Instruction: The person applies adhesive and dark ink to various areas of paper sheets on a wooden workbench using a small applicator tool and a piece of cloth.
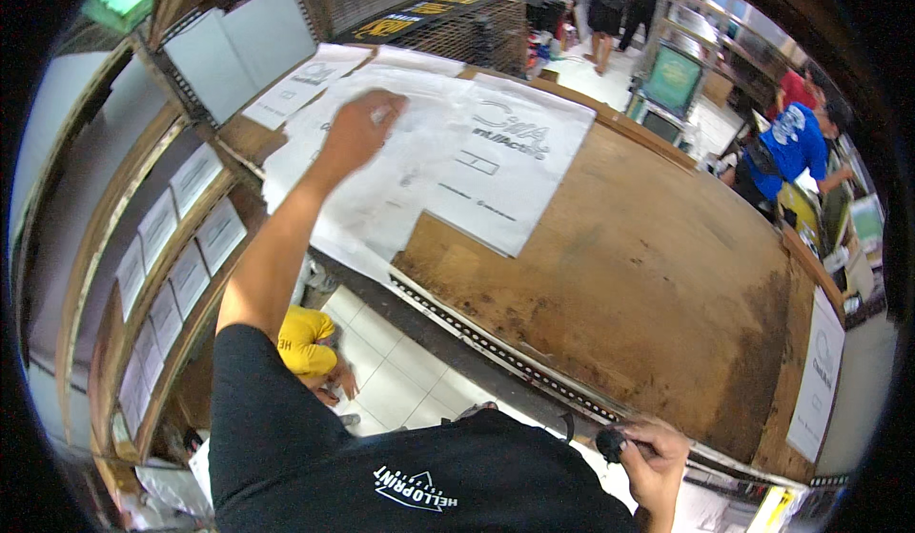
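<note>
Over the white printed sheets (519, 194) at the left part of the wooden table, my left hand (362, 131) is closed, fingers curled together. Something pale shows near its fingertips, too small to name. The sheets overlap one another and carry grey lettering and small boxes. A separate printed sheet (297, 87) lies at the far left corner. At the near right edge of the table, my right hand (658, 455) is closed around a small black rounded object (610, 443); its kind is not clear.
The brown wooden tabletop (610, 276) has dark stains and a perforated metal front edge. One printed sheet (818, 380) stands at its right end. A person in yellow (305, 340) crouches below left. Another in blue (796, 147) works at far right. Stacked racks (486, 37) stand behind.
</note>
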`<action>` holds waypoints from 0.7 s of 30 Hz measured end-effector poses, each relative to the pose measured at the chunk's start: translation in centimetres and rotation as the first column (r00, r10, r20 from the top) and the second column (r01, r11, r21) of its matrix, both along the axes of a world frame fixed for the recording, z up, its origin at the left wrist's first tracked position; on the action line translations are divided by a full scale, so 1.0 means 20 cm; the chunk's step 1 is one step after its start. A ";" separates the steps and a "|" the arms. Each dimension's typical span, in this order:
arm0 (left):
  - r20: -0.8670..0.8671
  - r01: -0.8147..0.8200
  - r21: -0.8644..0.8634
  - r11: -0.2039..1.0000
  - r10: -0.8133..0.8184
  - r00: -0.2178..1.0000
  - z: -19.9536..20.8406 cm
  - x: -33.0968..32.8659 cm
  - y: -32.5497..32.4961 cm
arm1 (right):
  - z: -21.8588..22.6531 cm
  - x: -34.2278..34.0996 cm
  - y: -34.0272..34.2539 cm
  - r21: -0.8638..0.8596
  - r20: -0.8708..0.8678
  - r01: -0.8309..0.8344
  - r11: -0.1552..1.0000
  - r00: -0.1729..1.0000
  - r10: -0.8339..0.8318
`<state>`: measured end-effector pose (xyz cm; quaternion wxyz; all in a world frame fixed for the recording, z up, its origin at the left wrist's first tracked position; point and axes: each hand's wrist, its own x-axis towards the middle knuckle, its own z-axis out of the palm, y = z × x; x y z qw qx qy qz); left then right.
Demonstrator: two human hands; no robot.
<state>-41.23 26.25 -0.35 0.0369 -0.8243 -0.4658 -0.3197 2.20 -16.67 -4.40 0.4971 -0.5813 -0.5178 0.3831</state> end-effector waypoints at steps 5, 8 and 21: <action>-0.343 0.298 -0.131 0.946 -0.325 0.881 -0.11 0.57 -0.35 | 0.10 -0.05 0.06 0.045 0.046 -0.186 0.982 0.982 0.184; -0.451 0.217 -0.248 0.944 -0.310 0.837 -0.25 0.70 -0.37 | 0.12 -0.02 0.07 0.129 -0.006 -0.221 0.967 0.975 0.224; -0.489 0.257 -0.325 0.910 -0.394 0.778 -0.36 0.66 -0.27 | 0.03 0.34 -0.20 0.198 -0.044 -0.132 0.971 0.989 0.144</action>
